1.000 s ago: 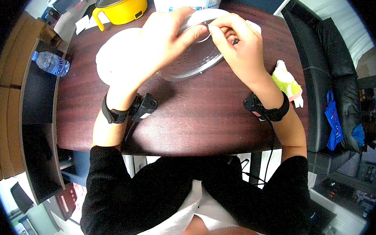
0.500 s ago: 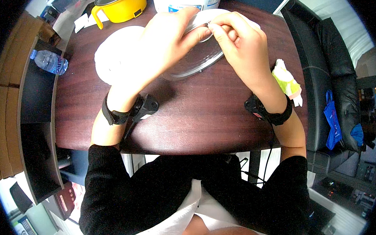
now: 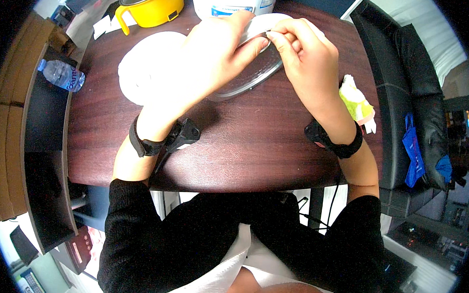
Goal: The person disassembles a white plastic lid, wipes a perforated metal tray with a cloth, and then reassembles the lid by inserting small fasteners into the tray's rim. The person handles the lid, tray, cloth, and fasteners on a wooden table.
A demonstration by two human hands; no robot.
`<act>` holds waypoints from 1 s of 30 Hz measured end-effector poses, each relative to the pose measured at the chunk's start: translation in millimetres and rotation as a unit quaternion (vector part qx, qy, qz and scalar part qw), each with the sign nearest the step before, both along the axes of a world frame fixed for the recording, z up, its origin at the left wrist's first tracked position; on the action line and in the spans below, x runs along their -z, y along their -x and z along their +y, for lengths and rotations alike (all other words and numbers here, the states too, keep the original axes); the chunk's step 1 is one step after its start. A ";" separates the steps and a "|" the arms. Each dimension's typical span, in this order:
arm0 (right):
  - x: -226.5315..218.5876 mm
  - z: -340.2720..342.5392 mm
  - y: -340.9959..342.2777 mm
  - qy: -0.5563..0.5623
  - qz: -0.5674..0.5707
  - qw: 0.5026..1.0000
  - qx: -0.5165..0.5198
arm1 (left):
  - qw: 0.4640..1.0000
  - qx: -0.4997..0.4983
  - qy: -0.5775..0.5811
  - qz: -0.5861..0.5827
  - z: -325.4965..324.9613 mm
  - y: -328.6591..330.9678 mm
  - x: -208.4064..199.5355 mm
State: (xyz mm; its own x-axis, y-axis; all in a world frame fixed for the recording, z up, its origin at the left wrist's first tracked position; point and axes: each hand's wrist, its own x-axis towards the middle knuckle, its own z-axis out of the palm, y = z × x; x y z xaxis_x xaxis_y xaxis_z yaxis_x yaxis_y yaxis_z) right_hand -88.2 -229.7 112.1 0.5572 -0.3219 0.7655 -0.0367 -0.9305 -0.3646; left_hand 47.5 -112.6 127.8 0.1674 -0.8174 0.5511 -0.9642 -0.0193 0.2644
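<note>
Dark brown wood-grain desk (image 3: 234,146); yellow pot (image 3: 152,4) at eleven o'clock; white plate (image 3: 143,70); clear glass lid (image 3: 254,76); black wrist straps (image 3: 333,143).

So the surface (image 3: 234,146) is dark reddish-brown wood, filling the middle of the frame. Sitting on it: a yellow pot (image 3: 149,4) with a dark lid at the upper left, a white plate (image 3: 143,70) just below it, a clear glass lid (image 3: 248,81) in the upper middle, a big white tub (image 3: 231,0) at the top edge, and a yellow-green wrapper (image 3: 356,102) near the right edge.
</note>
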 end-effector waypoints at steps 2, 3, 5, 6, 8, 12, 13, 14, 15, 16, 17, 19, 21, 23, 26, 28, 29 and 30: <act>2.1 -1.3 0.1 -0.017 -0.006 1.000 0.004 | 0.999 -0.021 -0.022 -0.012 4.1 5.6 -6.2; 2.6 -1.6 -0.1 -0.025 -0.009 1.000 0.006 | 0.999 -0.022 -0.030 -0.012 6.4 7.5 -8.5; 1.4 4.0 1.9 -0.072 -0.011 0.997 0.000 | 0.998 -0.025 -0.048 -0.014 9.9 9.9 -11.2; 0.6 6.0 2.4 -0.095 -0.011 0.995 -0.003 | 0.999 -0.014 -0.033 -0.010 9.5 9.2 -9.3; -1.5 4.8 2.8 -0.075 -0.008 0.997 -0.010 | 1.000 0.007 -0.005 -0.003 7.5 7.1 -2.7; 2.2 -2.3 3.5 -0.112 -0.001 0.993 -0.025 | 0.999 0.027 -0.001 0.030 8.4 5.8 -1.6; 2.3 -3.9 4.2 -0.116 0.000 0.993 -0.026 | 0.998 0.029 -0.015 0.051 10.5 5.8 -5.7; 2.4 -5.2 4.7 -0.120 0.001 0.992 -0.028 | 0.997 0.045 -0.023 0.053 12.2 3.5 -6.3; 2.6 -6.5 5.1 -0.124 0.003 0.992 -0.029 | 0.996 0.061 -0.031 0.056 13.8 1.1 -7.0; 3.1 -8.0 5.1 -0.137 0.005 0.990 -0.035 | 0.994 0.092 -0.032 0.039 14.7 -6.2 -6.1; 4.0 -9.6 5.2 -0.151 0.007 0.988 -0.040 | 0.991 0.109 -0.048 0.069 15.1 -7.0 -6.6; 5.4 -13.2 4.7 -0.183 0.012 0.982 -0.053 | 0.973 0.124 -0.091 0.174 15.0 -4.0 -11.9; 6.2 -16.6 4.6 -0.219 0.019 0.973 -0.068 | 0.948 0.118 -0.149 0.253 12.8 -0.9 -19.7; 1.2 -16.3 5.8 -0.288 0.031 0.953 -0.094 | 0.935 0.138 -0.140 0.296 11.1 -1.3 -14.1; -2.0 -17.9 8.2 -0.343 0.047 0.930 -0.122 | 0.940 0.132 -0.128 0.288 12.1 -0.8 -14.6; -3.6 -18.9 9.4 -0.360 0.061 0.923 -0.124 | 0.946 0.122 -0.126 0.272 11.9 -1.5 -14.4; -4.6 -19.2 9.6 -0.367 0.069 0.920 -0.116 | 0.946 0.121 -0.129 0.272 10.2 -2.9 -12.3; -5.8 -19.3 9.6 -0.373 0.078 0.918 -0.109 | 0.946 0.119 -0.131 0.271 9.4 -3.6 -10.9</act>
State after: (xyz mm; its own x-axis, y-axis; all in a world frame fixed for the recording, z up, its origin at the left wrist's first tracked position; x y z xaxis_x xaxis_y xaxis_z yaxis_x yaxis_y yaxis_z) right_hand -97.8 -249.0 117.9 0.7549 -0.5917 0.2829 0.0154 -0.4153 -0.9096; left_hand 51.1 -103.2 138.7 0.1606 -0.9646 0.2093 -0.6730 0.0481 0.7381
